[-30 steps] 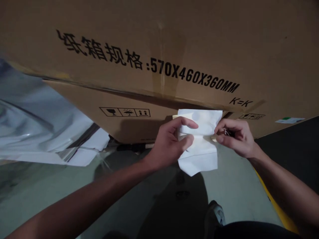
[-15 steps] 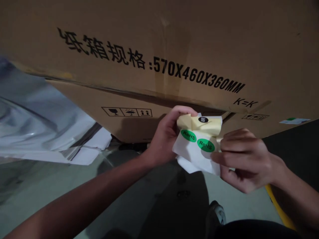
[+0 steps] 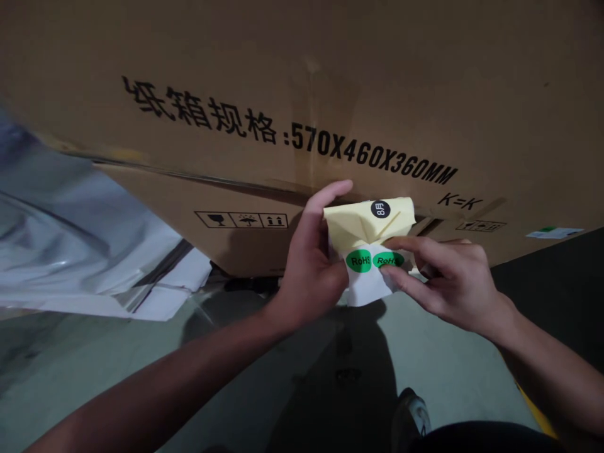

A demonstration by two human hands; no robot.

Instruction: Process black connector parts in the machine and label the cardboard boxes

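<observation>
My left hand (image 3: pixel 316 261) holds a stack of sticker sheets by its left side, thumb in front and index finger raised behind. The upper sheet (image 3: pixel 352 223) is pale yellow, folded over, with a round black sticker (image 3: pixel 380 209). Below it a white sheet (image 3: pixel 370 291) bears two green RoHS stickers, the left one (image 3: pixel 359 261) in full view. My right hand (image 3: pixel 453 283) pinches at the right green sticker (image 3: pixel 387 259) with thumb and index finger, partly covering it. The sheets are in front of a large cardboard box (image 3: pixel 212 50).
Below the printed box is a second carton (image 3: pixel 245 251) with handling symbols. Grey-white plastic wrapping (image 3: pixel 94 233) lies at the left. A shoe (image 3: pixel 413 412) stands on the grey floor (image 3: pixel 453 377), and a yellow stripe (image 3: pixel 535 406) runs at the lower right.
The sheets have tipped so more of the yellow one shows. My right thumb and index finger have moved from the white sheet's right edge up onto the right green sticker. My left index finger is raised.
</observation>
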